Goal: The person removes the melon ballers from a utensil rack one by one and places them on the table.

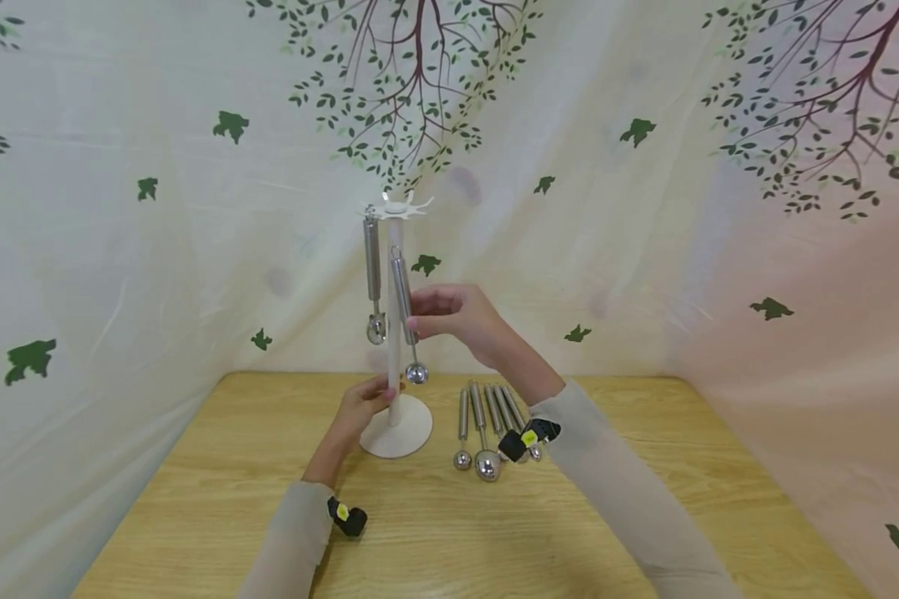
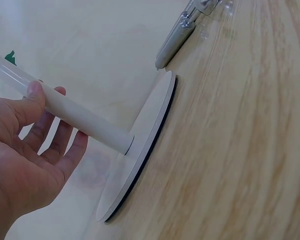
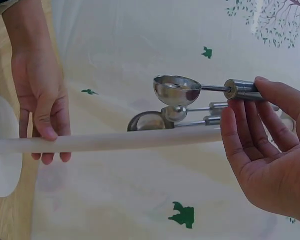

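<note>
A white stand [image 1: 394, 358] with a round base and a ring of hooks on top rises from the table. My left hand [image 1: 360, 408] holds its pole low down, thumb on one side and fingers on the other. In the right hand [image 1: 457, 320] is a steel scoop [image 1: 402, 287], pinched by its handle between thumb and fingers, bowl downward. Its end loop is a little below the hooks. Other steel scoops [image 1: 372, 258] hang at the stand's left; the right wrist view shows their bowls [image 3: 150, 120] behind the held scoop's round bowl [image 3: 177, 92].
Several more steel scoops [image 1: 487, 466] lie side by side on the wooden table [image 1: 434, 541], right of the base and partly below my right forearm. A pale cloth [image 1: 539, 274] printed with leaves and branches hangs behind the table and at its sides.
</note>
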A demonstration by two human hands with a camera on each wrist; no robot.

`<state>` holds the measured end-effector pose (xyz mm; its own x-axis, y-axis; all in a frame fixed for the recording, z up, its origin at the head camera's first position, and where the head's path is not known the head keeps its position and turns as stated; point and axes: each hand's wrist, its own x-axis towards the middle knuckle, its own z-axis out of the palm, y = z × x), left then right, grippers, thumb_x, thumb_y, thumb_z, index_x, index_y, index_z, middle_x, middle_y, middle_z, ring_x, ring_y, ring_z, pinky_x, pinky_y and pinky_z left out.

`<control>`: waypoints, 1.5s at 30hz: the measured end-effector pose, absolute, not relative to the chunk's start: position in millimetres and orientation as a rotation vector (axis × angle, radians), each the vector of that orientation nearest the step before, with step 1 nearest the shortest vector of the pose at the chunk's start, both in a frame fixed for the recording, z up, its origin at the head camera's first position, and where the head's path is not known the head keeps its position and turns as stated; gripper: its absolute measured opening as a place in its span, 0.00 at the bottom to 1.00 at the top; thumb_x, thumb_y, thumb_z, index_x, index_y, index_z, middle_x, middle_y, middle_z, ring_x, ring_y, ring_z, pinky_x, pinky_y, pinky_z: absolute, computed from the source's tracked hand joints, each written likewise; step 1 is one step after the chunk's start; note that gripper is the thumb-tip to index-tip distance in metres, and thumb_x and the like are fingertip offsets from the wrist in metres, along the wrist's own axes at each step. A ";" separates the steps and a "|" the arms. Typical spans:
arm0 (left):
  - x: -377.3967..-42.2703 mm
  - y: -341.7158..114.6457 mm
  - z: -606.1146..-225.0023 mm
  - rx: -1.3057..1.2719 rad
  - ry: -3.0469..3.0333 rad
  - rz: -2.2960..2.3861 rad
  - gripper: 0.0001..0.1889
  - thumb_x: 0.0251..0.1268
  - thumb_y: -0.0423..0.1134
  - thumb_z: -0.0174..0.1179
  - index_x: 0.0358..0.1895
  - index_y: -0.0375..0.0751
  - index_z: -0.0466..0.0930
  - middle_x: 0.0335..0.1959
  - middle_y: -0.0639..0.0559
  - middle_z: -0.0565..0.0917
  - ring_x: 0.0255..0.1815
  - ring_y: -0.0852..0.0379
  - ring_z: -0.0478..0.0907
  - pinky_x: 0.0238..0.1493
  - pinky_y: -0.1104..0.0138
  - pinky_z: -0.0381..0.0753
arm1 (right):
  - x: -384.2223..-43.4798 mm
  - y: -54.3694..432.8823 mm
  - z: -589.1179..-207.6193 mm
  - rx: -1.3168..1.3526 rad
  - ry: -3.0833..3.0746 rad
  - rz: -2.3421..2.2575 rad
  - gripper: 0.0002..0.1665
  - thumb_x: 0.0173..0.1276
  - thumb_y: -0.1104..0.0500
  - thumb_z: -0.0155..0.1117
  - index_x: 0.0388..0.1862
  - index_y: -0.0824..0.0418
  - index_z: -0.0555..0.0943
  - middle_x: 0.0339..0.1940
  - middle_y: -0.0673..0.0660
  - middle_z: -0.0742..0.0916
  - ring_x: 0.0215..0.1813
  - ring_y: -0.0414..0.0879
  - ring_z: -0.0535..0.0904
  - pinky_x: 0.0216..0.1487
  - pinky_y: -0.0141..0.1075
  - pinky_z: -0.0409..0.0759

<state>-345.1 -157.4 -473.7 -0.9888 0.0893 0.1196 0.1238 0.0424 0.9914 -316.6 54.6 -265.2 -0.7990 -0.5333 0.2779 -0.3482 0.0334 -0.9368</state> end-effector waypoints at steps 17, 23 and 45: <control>-345.6 -154.8 -474.9 -0.204 -2.245 -2.133 0.19 0.76 0.31 0.56 0.65 0.28 0.76 0.60 0.35 0.84 0.59 0.55 0.82 0.71 0.50 0.77 | -326.2 140.8 -337.9 -0.608 2.326 -1.738 0.22 0.67 0.64 0.71 0.58 0.70 0.81 0.41 0.51 0.89 0.42 0.43 0.86 0.53 0.44 0.88; -345.8 -154.8 -476.0 -0.217 -2.227 -2.134 0.19 0.76 0.31 0.56 0.66 0.27 0.75 0.61 0.33 0.82 0.56 0.61 0.83 0.71 0.51 0.77 | -330.8 167.6 -363.0 -0.499 2.375 -1.718 0.22 0.66 0.64 0.72 0.57 0.71 0.82 0.40 0.50 0.89 0.43 0.45 0.86 0.48 0.39 0.89; -344.9 -152.5 -477.0 -0.185 -2.207 -2.110 0.18 0.75 0.31 0.57 0.64 0.27 0.77 0.59 0.33 0.83 0.57 0.56 0.83 0.71 0.48 0.76 | -348.4 235.1 -425.0 -0.101 2.518 -1.682 0.24 0.67 0.63 0.72 0.56 0.77 0.79 0.43 0.59 0.90 0.40 0.43 0.87 0.51 0.47 0.90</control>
